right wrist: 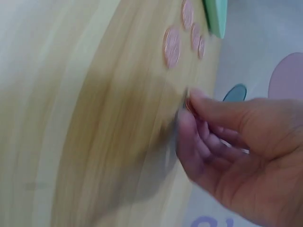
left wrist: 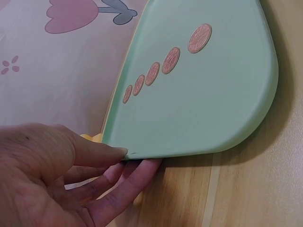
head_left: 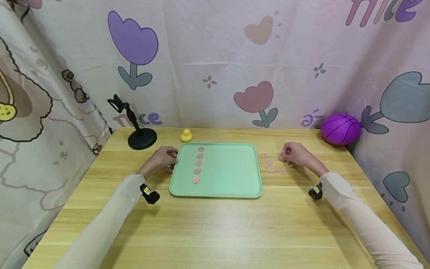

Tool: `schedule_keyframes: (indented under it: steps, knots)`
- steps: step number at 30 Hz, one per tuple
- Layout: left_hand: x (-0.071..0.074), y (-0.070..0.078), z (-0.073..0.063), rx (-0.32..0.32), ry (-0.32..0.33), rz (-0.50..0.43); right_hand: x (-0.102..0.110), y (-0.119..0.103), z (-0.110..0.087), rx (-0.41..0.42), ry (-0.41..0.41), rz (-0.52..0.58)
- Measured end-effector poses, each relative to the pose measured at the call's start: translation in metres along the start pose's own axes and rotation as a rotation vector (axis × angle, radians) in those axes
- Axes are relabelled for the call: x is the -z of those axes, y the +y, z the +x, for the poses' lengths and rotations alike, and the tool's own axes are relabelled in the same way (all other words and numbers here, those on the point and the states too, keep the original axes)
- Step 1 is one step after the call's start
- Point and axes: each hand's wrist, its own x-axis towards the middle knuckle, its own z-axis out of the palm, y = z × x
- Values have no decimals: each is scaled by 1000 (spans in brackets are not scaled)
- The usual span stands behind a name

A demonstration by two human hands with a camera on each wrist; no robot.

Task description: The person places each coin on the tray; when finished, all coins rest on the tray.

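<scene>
Past tray's right edge [head_left: 259, 172], right hand [head_left: 296, 154] pinches coin [right wrist: 188, 105]; roomy tabletop [head_left: 215, 231]

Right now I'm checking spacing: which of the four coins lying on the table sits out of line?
The coin lying farthest from the tray, nearest the right hand; the other three coins form a slanting line.

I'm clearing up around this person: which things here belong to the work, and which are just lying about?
Seemingly in use:
tray, gripped by the left hand
five coins on it
four coins beside it
probably another coin, pinched by the right hand

Apparently just lying about:
duck
black stand
purple ball
</scene>
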Motion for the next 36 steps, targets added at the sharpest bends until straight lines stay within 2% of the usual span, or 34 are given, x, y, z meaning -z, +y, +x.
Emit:
schedule_keyframes:
  steps: [4,9,15,22,30,36]
  knots:
    - [-2,-1,0,-5,-13,-13,-12,-12,4,1,76,98]
    - [-2,0,-2,-14,-17,-13,-27,-40,10,47,109,184]
    - [-1,3,-3,-7,-9,-14,-41,-78,22,45,37,369]
    - [0,2,-2,-19,-11,-16,-66,-107,46,30,-79,545]
    - [-1,-1,-3,-15,-7,-19,-95,-137,70,-19,-129,592]
    - [-2,-1,-4,-7,3,-17,-114,-157,90,-46,-99,629]
